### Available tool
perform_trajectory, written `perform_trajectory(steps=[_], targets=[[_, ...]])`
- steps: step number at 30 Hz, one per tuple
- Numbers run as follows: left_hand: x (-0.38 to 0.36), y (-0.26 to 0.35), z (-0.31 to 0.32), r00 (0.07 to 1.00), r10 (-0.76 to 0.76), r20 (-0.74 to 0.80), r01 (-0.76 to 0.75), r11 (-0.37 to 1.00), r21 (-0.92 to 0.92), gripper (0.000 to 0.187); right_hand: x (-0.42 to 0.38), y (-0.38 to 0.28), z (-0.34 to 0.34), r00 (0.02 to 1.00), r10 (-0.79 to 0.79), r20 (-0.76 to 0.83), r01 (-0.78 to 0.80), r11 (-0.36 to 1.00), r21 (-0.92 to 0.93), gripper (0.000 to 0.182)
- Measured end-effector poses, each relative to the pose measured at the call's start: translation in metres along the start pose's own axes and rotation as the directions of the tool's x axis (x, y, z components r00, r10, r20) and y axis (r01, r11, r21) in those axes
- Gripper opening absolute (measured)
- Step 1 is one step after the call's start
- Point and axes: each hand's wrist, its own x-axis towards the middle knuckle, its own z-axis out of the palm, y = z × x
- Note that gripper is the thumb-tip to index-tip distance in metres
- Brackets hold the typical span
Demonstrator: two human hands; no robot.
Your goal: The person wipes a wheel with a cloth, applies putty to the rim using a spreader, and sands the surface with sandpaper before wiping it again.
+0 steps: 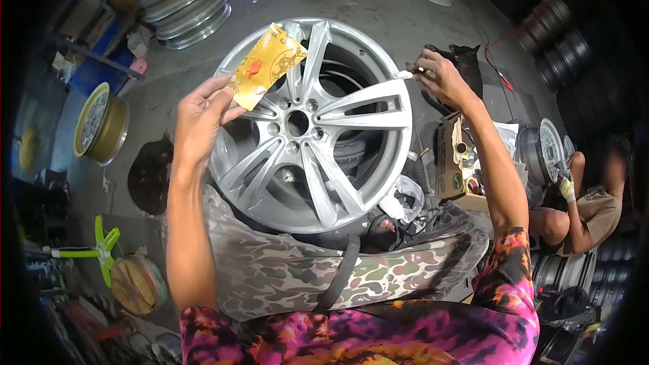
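left hand (208, 109) pinching yellow sheet (269, 66) over upper left of silver wheel rim (297, 122); right hand (439, 78) closed on small whitish piece (403, 75), maybe a putty knife or scrap, at the rim's upper right edge. rim lies spokes-up before camo-clad legs (324, 267).

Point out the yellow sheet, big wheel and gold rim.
Yellow sheet (269, 67): head view, middle of its printed face.
Big wheel (362, 121): head view, right-hand spoke.
Gold rim (117, 125): head view, outer barrel.
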Motion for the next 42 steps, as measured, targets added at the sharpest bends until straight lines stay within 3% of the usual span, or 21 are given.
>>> perform_trajectory(steps=[6,10,11,12,16,18,22,28,37,40,42], targets=[[-0.002,-0.002,0.01,1.0,0.003,-0.017,-0.004,1.0,-0.018,0.032,0.026,0.01,-0.001,0.995,-0.023,-0.093,0.02,0.999,-0.036,0.018],[-0.007,0.003,0.025,0.999,-0.022,0.032,0.023,0.999,-0.043,0.035,0.017,-0.005,-0.013,0.979,0.089,-0.181,-0.088,0.996,0.017,0.02],[-0.007,0.001,0.028,0.998,-0.035,0.058,0.037,0.998,-0.045,0.037,0.011,-0.022,-0.021,0.967,0.197,-0.164,-0.186,0.979,0.077,0.022],[-0.006,-0.001,0.032,0.998,-0.039,0.045,0.041,0.998,-0.045,0.037,0.005,-0.04,-0.024,0.97,0.187,-0.157,-0.176,0.981,0.082,0.022],[-0.011,0.005,0.055,0.976,-0.113,0.186,0.129,0.989,-0.074,0.036,-0.017,-0.126,-0.028,0.936,0.331,-0.12,-0.233,0.837,0.495,0.025],[-0.012,0.009,0.063,0.971,-0.135,0.197,0.15,0.987,-0.063,0.035,-0.02,-0.151,-0.013,0.952,0.242,-0.186,-0.095,0.814,0.573,0.024],[-0.012,0.008,0.068,0.962,-0.125,0.241,0.153,0.983,-0.101,0.034,-0.015,-0.186,-0.004,0.962,0.203,-0.184,-0.06,0.81,0.583,0.019],[-0.02,0.016,0.083,0.951,-0.103,0.292,0.138,0.985,-0.101,0.035,-0.016,-0.188,-0.001,0.946,0.22,-0.239,-0.032,0.795,0.606,0.019],[-0.023,0.01,0.09,0.945,-0.06,0.322,0.113,0.982,-0.151,0.035,-0.021,-0.193,0.005,0.964,0.198,-0.176,-0.036,0.758,0.651,0.018],[-0.02,0.008,0.089,0.95,-0.047,0.31,0.106,0.979,-0.175,0.034,-0.026,-0.181,0.001,0.988,0.14,-0.065,-0.058,0.729,0.682,0.018],[-0.018,0.009,0.083,0.98,-0.016,0.2,0.042,0.992,-0.123,0.034,-0.031,-0.16,-0.002,0.992,0.116,-0.053,-0.056,0.773,0.632,0.017]])
